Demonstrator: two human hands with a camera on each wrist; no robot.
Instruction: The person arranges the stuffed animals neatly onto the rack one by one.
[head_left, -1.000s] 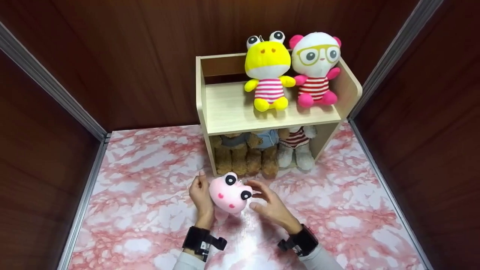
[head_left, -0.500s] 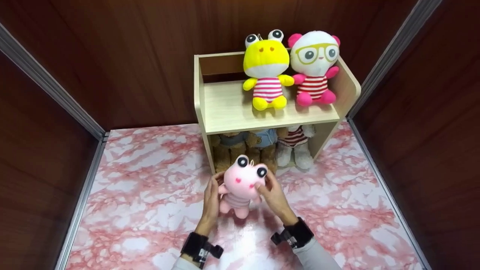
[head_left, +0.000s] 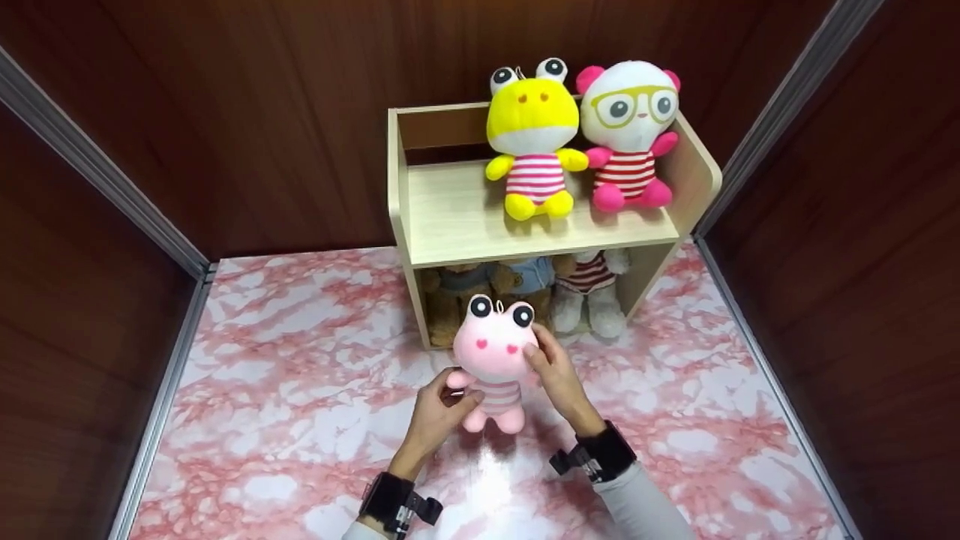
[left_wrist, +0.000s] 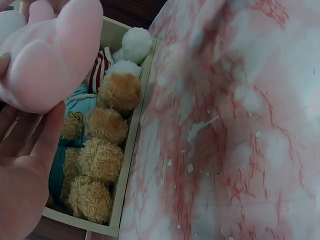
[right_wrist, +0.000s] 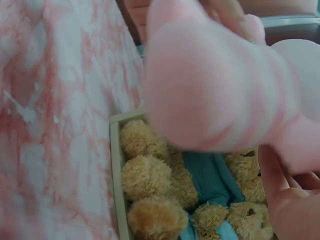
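A pink plush frog [head_left: 496, 352] with big black-and-white eyes and a striped belly is held upright in front of the shelf. My left hand [head_left: 436, 411] grips it low on its side, thumb over the belly and fingers behind the arm. On the other side, my right hand [head_left: 559, 375] holds the head by its edge, thumb in front and fingers behind. In the left wrist view the frog's underside [left_wrist: 50, 55] rests over my left fingers. The right wrist view shows its striped body [right_wrist: 225, 90] close up, with my right hand [right_wrist: 295, 200] beneath the head end.
A pale wooden shelf [head_left: 450, 217] stands against the back wall. Its upper board carries a yellow plush frog [head_left: 534, 142] and a pink-and-white plush panda [head_left: 631, 142]. Several plush bears, including a white one [head_left: 592, 300], fill the lower compartment. Pink marbled covering [head_left: 300, 375] surrounds it.
The pink frog has been raised and turned from tipped over to upright, facing me. My right hand came from beside it to hold its head; my left hand shifted onto its side.
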